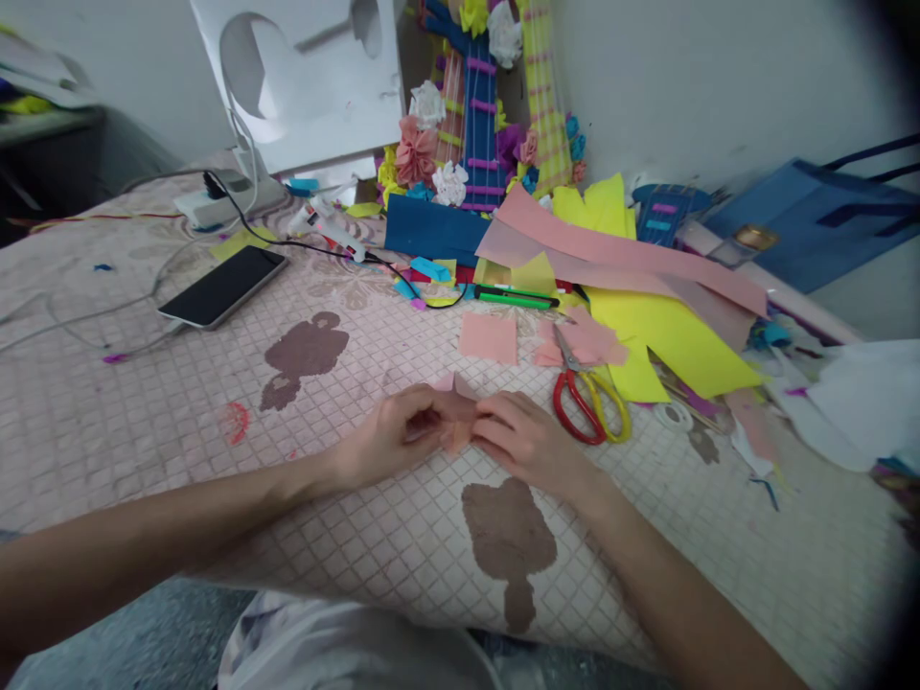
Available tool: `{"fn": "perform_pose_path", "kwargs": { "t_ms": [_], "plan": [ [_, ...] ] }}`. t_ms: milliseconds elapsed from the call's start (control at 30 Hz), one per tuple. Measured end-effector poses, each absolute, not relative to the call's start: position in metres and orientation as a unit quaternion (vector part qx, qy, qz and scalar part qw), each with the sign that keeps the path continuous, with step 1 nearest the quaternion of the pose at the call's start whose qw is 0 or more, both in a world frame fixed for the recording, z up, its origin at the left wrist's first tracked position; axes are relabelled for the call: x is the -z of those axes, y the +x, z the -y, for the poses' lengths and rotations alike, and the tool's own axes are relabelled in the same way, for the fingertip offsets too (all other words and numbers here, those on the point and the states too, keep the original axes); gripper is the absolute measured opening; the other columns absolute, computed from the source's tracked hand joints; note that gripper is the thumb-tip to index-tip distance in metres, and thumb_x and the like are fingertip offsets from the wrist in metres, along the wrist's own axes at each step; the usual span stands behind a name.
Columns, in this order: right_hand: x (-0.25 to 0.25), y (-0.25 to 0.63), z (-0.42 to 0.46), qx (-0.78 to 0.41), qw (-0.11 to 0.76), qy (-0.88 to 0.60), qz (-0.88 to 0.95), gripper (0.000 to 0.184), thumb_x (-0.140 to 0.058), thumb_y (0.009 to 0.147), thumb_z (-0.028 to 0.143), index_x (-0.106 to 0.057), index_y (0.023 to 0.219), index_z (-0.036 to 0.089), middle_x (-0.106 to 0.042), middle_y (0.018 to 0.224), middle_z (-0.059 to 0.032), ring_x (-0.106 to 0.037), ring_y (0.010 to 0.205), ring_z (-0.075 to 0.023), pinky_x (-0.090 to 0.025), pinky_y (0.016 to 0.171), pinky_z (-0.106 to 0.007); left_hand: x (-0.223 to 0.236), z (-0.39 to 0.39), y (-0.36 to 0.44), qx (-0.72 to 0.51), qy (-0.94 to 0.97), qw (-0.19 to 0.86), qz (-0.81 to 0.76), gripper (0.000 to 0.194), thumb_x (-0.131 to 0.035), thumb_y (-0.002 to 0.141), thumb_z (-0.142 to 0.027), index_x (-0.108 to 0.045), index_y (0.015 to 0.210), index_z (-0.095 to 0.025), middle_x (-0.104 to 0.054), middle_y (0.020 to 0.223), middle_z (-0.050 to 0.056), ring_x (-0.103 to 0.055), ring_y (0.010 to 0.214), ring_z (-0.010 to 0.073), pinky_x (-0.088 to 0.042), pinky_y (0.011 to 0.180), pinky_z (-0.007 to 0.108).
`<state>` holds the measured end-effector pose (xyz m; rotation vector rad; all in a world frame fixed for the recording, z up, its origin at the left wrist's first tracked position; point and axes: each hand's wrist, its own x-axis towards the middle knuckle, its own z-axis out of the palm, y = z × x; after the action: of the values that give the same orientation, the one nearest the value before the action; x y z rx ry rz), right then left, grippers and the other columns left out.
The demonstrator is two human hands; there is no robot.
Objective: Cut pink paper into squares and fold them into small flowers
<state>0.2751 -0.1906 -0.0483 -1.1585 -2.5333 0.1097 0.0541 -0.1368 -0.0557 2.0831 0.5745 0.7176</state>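
Observation:
Between my two hands is a small piece of pink paper (457,385), bent or folded, its upper corner standing up. My left hand (399,431) pinches it from the left, thumb and forefinger curled together. From the right, my right hand (528,436) grips the same paper with its fingertips. The fingers cover much of it, so its full shape is hidden. Just beyond the hands lies a flat pink paper square (488,338). Scissors (590,393) with one red and one yellow handle rest right of my right hand, near pink paper pieces (593,337).
A phone (222,287) with a cable lies at the left, near a hot glue gun (334,230) and a power strip (230,199). Behind are a green cutter (516,298), yellow sheets (668,335), a long pink strip (625,244) and paper flowers (416,150).

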Motion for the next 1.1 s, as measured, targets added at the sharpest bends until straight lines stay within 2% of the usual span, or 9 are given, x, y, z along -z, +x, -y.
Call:
{"fn": "perform_pose_path", "kwargs": {
  "t_ms": [167,300,433,533,600,667,833,967,1100],
  "plan": [
    [0.055,0.270,0.189,-0.029,0.200,-0.424,0.883,0.016,-0.046,0.091,0.017,-0.062,0.093,0.016,-0.060,0.099,-0.0099,-0.054,0.093,-0.0211,-0.048,0.081,-0.038,0.057,0.145,0.060,-0.265,0.889,0.311,-0.206,0.030,-0.069,0.076,-0.026,-0.056,0.101,-0.016,-0.057,0.111,0.009,-0.053,0.105,0.0213,-0.050,0.087,0.035],
    [0.058,0.264,0.188,-0.047,0.244,-0.439,0.864,0.015,-0.045,0.091,0.017,-0.060,0.091,0.017,-0.061,0.099,-0.0102,-0.055,0.090,-0.0205,-0.049,0.079,-0.038,0.059,0.151,0.067,-0.229,0.930,0.180,-0.222,0.021,-0.058,0.084,-0.020,-0.054,0.105,-0.015,-0.056,0.117,0.009,-0.051,0.109,0.0226,-0.046,0.089,0.037],
    [0.054,0.267,0.190,-0.100,0.280,-0.450,0.842,0.011,-0.049,0.089,0.018,-0.057,0.097,0.020,-0.059,0.101,-0.0087,-0.055,0.094,-0.0201,-0.049,0.081,-0.037,0.056,0.145,0.062,-0.210,0.946,0.100,-0.228,0.013,-0.046,0.092,-0.019,-0.057,0.099,-0.017,-0.062,0.104,0.005,-0.056,0.096,0.0201,-0.043,0.078,0.035],
    [0.052,0.274,0.190,-0.119,0.301,-0.446,0.834,0.025,-0.059,0.085,0.028,-0.052,0.108,0.023,-0.057,0.109,-0.0089,-0.054,0.102,-0.0220,-0.048,0.086,-0.040,0.052,0.134,0.052,-0.217,0.946,0.123,-0.206,0.012,-0.047,0.091,-0.018,-0.059,0.094,-0.017,-0.063,0.096,0.004,-0.056,0.089,0.0177,-0.041,0.077,0.033],
    [0.053,0.277,0.190,-0.115,0.295,-0.444,0.838,0.039,-0.066,0.080,0.036,-0.050,0.112,0.023,-0.055,0.114,-0.0102,-0.053,0.106,-0.0237,-0.047,0.088,-0.042,0.050,0.126,0.046,-0.233,0.940,0.166,-0.188,0.011,-0.048,0.091,-0.017,-0.059,0.090,-0.017,-0.063,0.092,0.004,-0.056,0.087,0.0163,-0.041,0.080,0.033],
    [0.056,0.276,0.188,-0.102,0.287,-0.448,0.841,0.044,-0.068,0.077,0.038,-0.049,0.113,0.022,-0.055,0.116,-0.0110,-0.053,0.107,-0.0247,-0.047,0.088,-0.043,0.048,0.119,0.042,-0.258,0.925,0.219,-0.172,0.010,-0.049,0.090,-0.017,-0.058,0.088,-0.016,-0.063,0.089,0.005,-0.056,0.086,0.0155,-0.042,0.080,0.031],
    [0.062,0.269,0.185,-0.051,0.275,-0.467,0.839,0.013,-0.051,0.087,0.016,-0.056,0.098,0.020,-0.059,0.100,-0.0084,-0.055,0.094,-0.0214,-0.048,0.079,-0.038,0.047,0.102,0.038,-0.292,0.908,0.277,-0.113,0.011,-0.049,0.090,-0.020,-0.059,0.086,-0.016,-0.063,0.085,0.005,-0.057,0.085,0.0147,-0.046,0.078,0.029],
    [0.060,0.268,0.190,0.025,0.240,-0.458,0.855,0.015,-0.045,0.089,0.014,-0.060,0.088,0.019,-0.060,0.094,-0.0090,-0.054,0.088,-0.0210,-0.047,0.076,-0.038,0.048,0.089,0.032,-0.253,0.939,0.224,-0.064,0.015,-0.047,0.090,-0.017,-0.060,0.085,-0.018,-0.065,0.095,0.006,-0.058,0.092,0.0157,-0.044,0.086,0.034],
    [0.061,0.262,0.196,0.001,0.205,-0.436,0.876,0.017,-0.045,0.090,0.015,-0.061,0.087,0.019,-0.060,0.094,-0.0083,-0.056,0.084,-0.0191,-0.050,0.074,-0.036,0.052,0.094,0.026,-0.247,0.945,0.158,-0.148,0.020,-0.051,0.086,-0.015,-0.056,0.105,-0.018,-0.059,0.111,0.009,-0.054,0.102,0.0190,-0.043,0.088,0.036]
  ]
}}
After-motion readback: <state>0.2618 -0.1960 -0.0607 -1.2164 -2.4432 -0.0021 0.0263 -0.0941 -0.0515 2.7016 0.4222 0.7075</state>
